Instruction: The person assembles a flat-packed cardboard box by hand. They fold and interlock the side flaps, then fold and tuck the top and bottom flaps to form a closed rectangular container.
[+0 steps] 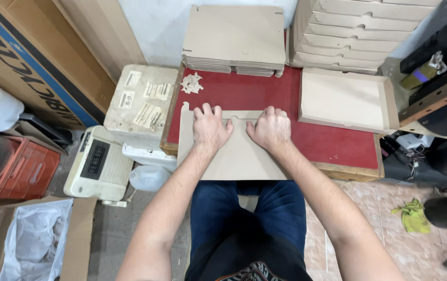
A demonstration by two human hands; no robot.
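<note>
flat cardboard blank (234, 156) lies under left hand (210, 127) and right hand (271, 129).

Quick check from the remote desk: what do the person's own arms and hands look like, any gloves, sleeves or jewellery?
Both forearms are bare, with no sleeves showing. The left hand and the right hand wear no gloves, and no watch, ring or wristband is visible. Below the arms, blue jeans and a dark top with a pattern show.
</note>
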